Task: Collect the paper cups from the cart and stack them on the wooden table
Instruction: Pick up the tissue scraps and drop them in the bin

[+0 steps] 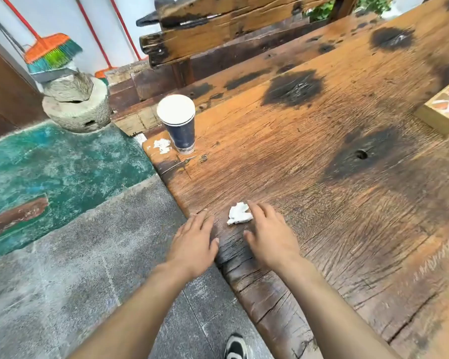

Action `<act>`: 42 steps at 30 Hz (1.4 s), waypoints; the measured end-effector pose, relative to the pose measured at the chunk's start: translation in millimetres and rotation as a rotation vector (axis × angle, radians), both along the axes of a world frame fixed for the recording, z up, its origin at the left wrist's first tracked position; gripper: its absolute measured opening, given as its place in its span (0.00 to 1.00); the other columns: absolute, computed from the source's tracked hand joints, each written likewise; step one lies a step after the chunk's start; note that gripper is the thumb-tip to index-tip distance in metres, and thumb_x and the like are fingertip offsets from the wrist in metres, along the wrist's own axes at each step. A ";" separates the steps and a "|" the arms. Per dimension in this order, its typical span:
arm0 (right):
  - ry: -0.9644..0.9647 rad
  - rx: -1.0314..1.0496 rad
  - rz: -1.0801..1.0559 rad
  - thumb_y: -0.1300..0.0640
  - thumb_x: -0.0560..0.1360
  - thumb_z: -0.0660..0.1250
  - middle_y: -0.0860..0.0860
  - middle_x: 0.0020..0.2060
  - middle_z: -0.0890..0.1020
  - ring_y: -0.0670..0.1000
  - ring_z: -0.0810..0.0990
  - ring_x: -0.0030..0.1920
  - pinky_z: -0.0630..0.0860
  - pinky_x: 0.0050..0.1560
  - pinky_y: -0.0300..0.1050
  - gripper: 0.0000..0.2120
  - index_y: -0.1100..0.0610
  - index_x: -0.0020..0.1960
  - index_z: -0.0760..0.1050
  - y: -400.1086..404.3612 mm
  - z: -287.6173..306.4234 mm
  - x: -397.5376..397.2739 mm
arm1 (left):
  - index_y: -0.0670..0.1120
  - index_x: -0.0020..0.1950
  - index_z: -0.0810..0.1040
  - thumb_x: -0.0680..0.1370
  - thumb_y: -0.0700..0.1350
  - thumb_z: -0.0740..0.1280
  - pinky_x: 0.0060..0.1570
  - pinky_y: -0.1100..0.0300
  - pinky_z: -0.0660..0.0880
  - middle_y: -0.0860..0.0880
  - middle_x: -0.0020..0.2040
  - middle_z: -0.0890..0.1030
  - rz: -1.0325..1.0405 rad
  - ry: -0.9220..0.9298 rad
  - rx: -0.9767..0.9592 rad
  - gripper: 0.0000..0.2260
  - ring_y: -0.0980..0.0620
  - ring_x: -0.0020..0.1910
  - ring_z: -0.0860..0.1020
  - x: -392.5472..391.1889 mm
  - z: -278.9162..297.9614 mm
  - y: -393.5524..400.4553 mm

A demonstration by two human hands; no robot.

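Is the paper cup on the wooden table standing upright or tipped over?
Upright. The paper cup rests on its narrow base near the wooden table corner, white top facing up.

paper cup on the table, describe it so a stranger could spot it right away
Find the big scorched wooden table, then its far left corner by the green floor. There stands an upright dark blue paper cup with a white rim, the only tall thing there, beside a flat white scrap.
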State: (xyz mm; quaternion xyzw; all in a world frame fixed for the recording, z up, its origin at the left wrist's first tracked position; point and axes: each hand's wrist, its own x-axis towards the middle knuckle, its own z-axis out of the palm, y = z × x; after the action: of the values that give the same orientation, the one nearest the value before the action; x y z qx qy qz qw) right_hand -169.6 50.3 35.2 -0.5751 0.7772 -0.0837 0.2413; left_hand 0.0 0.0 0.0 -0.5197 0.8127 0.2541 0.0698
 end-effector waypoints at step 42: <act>0.229 -0.377 -1.231 0.54 0.70 0.67 0.50 0.57 0.74 0.53 0.76 0.52 0.68 0.48 0.43 0.21 0.44 0.61 0.68 389.8 0.4 15.8 | 0.47 0.78 0.46 0.80 0.59 0.51 0.75 0.46 0.48 0.49 0.80 0.43 -0.728 -0.159 0.059 0.31 0.41 0.77 0.43 -45.6 -44.6 187.2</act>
State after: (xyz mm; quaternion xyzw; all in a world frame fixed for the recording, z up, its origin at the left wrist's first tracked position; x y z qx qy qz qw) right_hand -153.8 440.1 35.6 -0.0628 0.9572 -0.2797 -0.0399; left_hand -45.6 187.2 -44.6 -0.2124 0.9287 0.1948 0.2332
